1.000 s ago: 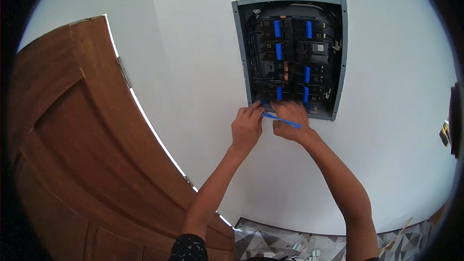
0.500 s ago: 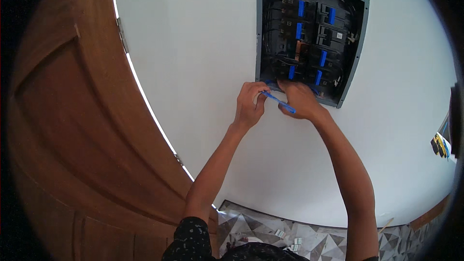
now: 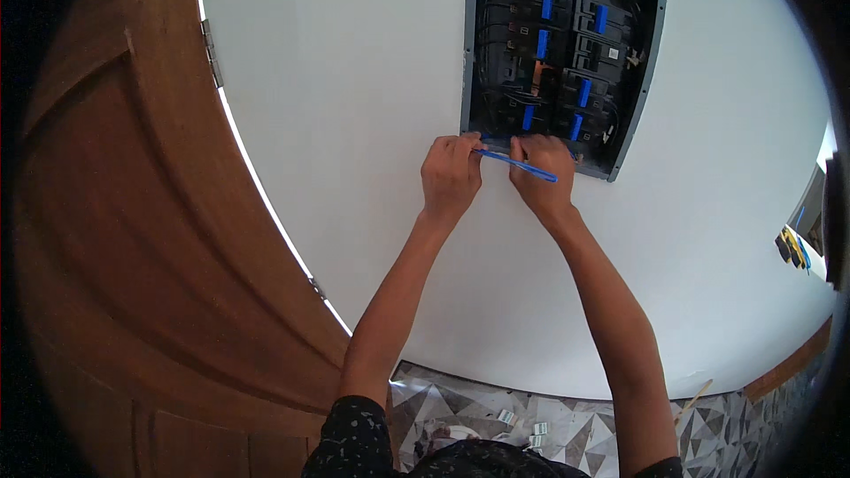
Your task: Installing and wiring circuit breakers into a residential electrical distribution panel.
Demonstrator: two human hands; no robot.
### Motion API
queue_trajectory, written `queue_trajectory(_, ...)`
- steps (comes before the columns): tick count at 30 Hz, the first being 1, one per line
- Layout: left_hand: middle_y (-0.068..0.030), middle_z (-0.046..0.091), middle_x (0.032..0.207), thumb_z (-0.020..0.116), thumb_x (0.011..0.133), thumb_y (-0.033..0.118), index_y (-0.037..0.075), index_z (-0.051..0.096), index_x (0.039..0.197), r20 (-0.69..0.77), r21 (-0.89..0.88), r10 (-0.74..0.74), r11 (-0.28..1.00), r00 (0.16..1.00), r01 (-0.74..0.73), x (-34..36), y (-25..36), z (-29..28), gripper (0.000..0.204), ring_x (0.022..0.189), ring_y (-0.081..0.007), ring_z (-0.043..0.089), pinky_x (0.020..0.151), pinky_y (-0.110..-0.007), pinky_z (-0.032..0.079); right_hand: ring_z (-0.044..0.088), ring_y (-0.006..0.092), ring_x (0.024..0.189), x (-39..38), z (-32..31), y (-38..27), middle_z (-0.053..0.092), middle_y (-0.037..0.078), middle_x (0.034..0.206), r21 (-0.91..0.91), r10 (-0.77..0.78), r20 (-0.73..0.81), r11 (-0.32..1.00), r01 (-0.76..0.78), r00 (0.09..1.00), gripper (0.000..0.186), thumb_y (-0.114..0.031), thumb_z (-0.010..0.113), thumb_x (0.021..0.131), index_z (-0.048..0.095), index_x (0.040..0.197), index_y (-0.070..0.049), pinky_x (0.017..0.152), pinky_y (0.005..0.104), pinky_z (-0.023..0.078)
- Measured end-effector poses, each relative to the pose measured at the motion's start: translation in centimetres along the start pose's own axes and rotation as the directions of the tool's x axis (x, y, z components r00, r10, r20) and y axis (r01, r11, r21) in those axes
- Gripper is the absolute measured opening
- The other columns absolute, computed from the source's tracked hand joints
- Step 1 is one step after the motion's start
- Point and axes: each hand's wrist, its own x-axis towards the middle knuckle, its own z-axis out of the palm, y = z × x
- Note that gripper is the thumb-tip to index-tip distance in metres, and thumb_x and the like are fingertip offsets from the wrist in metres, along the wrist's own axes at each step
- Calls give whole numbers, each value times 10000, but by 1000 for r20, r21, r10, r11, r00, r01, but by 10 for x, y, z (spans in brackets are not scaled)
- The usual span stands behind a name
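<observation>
An open electrical panel (image 3: 652,75) with a grey metal frame is set in the white wall. Inside are black circuit breakers with blue handles (image 3: 601,19), dark wires along the sides and a bare copper bar (image 3: 537,78). At the panel's lower left edge, my left hand (image 3: 450,179) pinches a thin blue wire (image 3: 533,168). The wire's loose end slants right and down, passing in front of my other hand. My right hand (image 3: 544,190) is closed at the lower edge, fingertips inside the box; whatever they grip is hidden.
A brown wooden door (image 3: 115,212) with metal hinges (image 3: 212,53) fills the left side. Small boxes (image 3: 538,430) lie on the patterned tile floor (image 3: 478,394), with a thin stick (image 3: 695,397) farther right. Yellow-and-black handled tools (image 3: 788,248) show at the right wall opening.
My right hand has drawn a little down and left, its fingers now more curled. The blue wire's loose end has swung to the right. The whole view has shifted slightly.
</observation>
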Motion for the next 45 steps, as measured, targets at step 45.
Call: queue_trajectory(45,-133,604,577,585,931,250,88,587,884,548,231,-93,972,831,-44,52,2,-25,169,540,-330,616,480,-411,454,613,394,957,23,-14,4,661,214,981,-69,105,551,994,-81,828,451,-133,621,615,641,1054,-30,825,464,507)
